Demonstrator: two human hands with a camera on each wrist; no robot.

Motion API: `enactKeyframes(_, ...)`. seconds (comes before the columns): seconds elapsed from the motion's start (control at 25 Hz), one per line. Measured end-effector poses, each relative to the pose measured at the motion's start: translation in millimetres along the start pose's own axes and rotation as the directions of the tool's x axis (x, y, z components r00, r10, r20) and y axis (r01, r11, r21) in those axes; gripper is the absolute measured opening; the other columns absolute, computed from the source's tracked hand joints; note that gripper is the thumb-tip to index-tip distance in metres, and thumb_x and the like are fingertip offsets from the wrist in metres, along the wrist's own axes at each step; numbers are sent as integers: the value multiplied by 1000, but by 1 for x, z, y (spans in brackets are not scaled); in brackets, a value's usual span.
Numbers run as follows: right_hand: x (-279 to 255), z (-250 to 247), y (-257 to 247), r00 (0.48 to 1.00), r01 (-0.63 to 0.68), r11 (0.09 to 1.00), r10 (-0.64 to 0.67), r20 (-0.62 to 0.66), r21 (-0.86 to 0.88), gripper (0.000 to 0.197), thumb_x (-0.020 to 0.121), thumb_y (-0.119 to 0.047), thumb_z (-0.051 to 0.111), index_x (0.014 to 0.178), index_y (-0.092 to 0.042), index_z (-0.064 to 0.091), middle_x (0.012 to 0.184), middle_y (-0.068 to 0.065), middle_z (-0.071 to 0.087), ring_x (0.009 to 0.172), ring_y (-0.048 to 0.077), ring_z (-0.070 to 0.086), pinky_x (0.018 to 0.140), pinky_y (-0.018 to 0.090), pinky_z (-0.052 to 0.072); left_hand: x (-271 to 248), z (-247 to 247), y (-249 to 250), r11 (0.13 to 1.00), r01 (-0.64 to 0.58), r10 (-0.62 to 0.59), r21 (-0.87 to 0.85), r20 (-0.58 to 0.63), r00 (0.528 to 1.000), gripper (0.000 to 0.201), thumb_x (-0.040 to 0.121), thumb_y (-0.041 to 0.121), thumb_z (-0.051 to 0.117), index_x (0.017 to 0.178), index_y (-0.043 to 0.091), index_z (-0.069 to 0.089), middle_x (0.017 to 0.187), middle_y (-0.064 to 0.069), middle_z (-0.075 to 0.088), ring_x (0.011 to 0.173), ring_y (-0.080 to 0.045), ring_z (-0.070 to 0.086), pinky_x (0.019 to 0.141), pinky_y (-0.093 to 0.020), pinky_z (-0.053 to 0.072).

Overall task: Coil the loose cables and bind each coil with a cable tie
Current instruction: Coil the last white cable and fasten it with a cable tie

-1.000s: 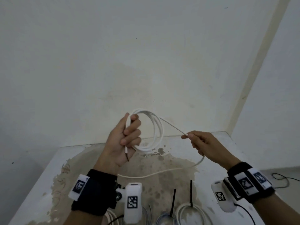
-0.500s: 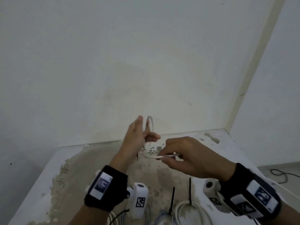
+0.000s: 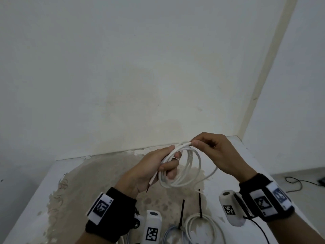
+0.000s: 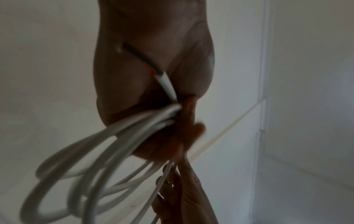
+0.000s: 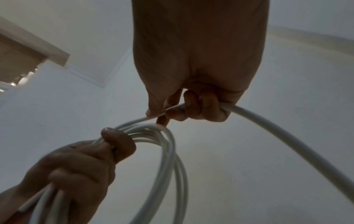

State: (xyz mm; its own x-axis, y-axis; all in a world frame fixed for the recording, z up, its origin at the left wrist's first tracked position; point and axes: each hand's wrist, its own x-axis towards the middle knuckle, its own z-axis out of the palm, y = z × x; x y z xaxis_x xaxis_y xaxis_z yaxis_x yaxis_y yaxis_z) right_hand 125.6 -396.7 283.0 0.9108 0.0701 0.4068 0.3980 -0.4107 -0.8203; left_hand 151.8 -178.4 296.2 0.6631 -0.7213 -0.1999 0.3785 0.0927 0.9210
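Note:
My left hand (image 3: 163, 166) grips a coil of white cable (image 3: 190, 169) held above the table, with several loops hanging to the right of its fingers. The left wrist view shows the cable's cut end (image 4: 164, 81) lying across the palm, the loops (image 4: 91, 163) bunched under the fingers. At the top of the coil my right hand (image 3: 205, 147) pinches the loose strand (image 5: 258, 121) between thumb and fingers and lays it against the bundle. In the right wrist view the left thumb (image 5: 116, 141) presses on the gathered loops (image 5: 168, 159).
The stained white table (image 3: 73, 182) sits in a wall corner. Near its front edge lie a white coil (image 3: 202, 228) and a greyish coil (image 3: 171, 233), each with a black cable tie (image 3: 200, 203) standing up. A black cord (image 3: 299, 182) lies on the floor at right.
My right hand has swung from the far right in to the coil, bringing the loose strand round as another loop. The left hand turned and lowered slightly, keeping its grip.

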Motion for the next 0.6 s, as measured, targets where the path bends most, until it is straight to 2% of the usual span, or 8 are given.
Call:
enactKeyframes(0.04, -2, -1, 3, 1000, -19, 1000, 19, -15, 4, 22, 89, -37, 63, 88, -19, 76, 80, 1, 72, 74, 34, 58, 67, 39, 46, 2, 1, -2, 1000, 13, -12, -18, 22, 1000, 36, 102, 32, 32, 78, 12, 49, 41, 7, 25, 42, -14, 38, 67, -29, 43)
enactKeyframes(0.08, -4, -1, 5, 999, -33, 999, 33, -26, 10, 19, 90, -34, 64, 87, -19, 76, 79, -1, 72, 72, 32, 57, 66, 34, 45, 3, 1, -4, 998, 38, -36, -48, 52, 998, 35, 102, 33, 33, 79, 12, 49, 40, 8, 25, 40, -13, 37, 66, -28, 45)
enactKeyframes(0.2, -5, -3, 15, 994, -52, 999, 52, -94, 4, 19, 92, -35, 63, 84, -24, 75, 71, -4, 67, 62, 24, 49, 62, 24, 39, 7, -1, -5, 955, 143, -75, -262, 252, 965, 30, 101, 36, 37, 82, 15, 48, 42, 8, 31, 33, -6, 22, 38, -19, 23)
enactKeyframes(0.28, -7, -6, 32, 984, -94, 995, 86, -154, -43, 24, 95, -42, 56, 88, -29, 75, 66, 0, 59, 62, 23, 46, 62, 25, 36, 8, -6, 3, 873, 118, 53, -474, 331, 942, 29, 101, 34, 36, 85, 13, 48, 46, 6, 34, 34, -7, 21, 34, -19, 21)
enactKeyframes(0.36, -21, -7, 55, 978, -174, 977, 157, -137, -123, 25, 100, -39, 50, 93, -36, 74, 63, -11, 55, 61, 6, 48, 62, 18, 37, 10, -19, 16, 797, -69, 225, -601, 188, 956, 30, 102, 32, 32, 84, 14, 48, 49, 6, 29, 35, -7, 20, 33, -18, 22)
enactKeyframes(0.4, -32, -5, 67, 975, -219, 958, 210, -68, -187, 25, 101, -38, 49, 95, -39, 72, 64, -13, 57, 63, 4, 52, 63, 19, 41, 10, -27, 23, 778, -196, 281, -598, 52, 958, 32, 103, 32, 30, 81, 16, 47, 48, 5, 28, 35, -6, 18, 32, -18, 22)
enactKeyframes(0.48, -56, 6, 76, 948, -239, 916, 292, 129, -322, 26, 102, -42, 45, 99, -43, 71, 71, -4, 65, 64, 10, 57, 65, 31, 48, 12, -40, 31, 771, -373, 314, -515, -202, 928, 36, 105, 32, 26, 77, 18, 45, 45, 6, 29, 32, -7, 16, 29, -17, 22)
enactKeyframes(0.6, -72, 24, 43, 902, -41, 926, 196, 385, -375, 36, 103, -47, 42, 104, -28, 73, 74, -3, 64, 61, 9, 51, 61, 28, 42, 26, -40, 15, 841, -428, 283, -331, -404, 870, 39, 106, 34, 25, 77, 16, 44, 44, 6, 26, 29, -5, 20, 27, -19, 20)
